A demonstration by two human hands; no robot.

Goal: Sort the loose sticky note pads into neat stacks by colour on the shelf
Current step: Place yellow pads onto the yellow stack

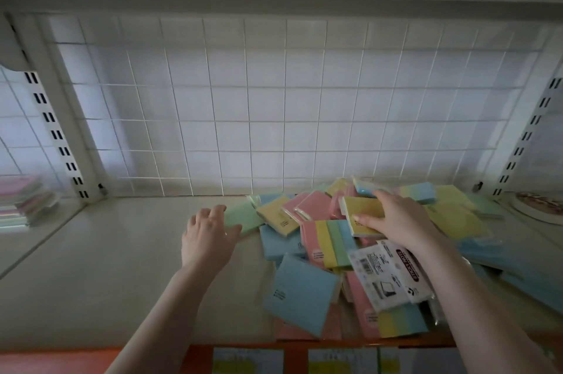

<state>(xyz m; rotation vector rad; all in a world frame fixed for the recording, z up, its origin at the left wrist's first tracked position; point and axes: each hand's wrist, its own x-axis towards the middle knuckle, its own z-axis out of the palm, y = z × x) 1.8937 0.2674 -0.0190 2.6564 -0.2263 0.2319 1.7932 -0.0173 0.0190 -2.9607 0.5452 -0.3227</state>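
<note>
- We've got our right hand [396,215] on top of the pile, thumb and fingers pinching a yellow pad [364,215] by its near end, with the pad tipped up a little off the others.
- Our left hand [208,233] hangs over the bare shelf [106,267] with fingers loosely spread and holding nothing. Its fingertips are right at the edge of a green pad [243,216], but we can't tell if they actually touch it.
- The heap of loose pads [350,245] is all on the right half of the shelf, nothing sorted in it: blue, pink, yellow and green ones lying across each other at every angle.
- A big blue pad [300,293] leans off the near-left side of the heap, and a striped pink-yellow-green-blue one [327,244] sits just under the yellow pad we're holding.
- A white printed packet [388,276] lies under our right wrist, on top of the pinks.
- Behind it all is a white wire grid [259,105] as the back wall, with slotted uprights on both sides.
- Off to the far left, past the upright, there's a stack of pastel pads [26,200], blurry.
- On the far right a round plate-like thing [540,206] peeks in, too cut off to tell what it is.
</note>
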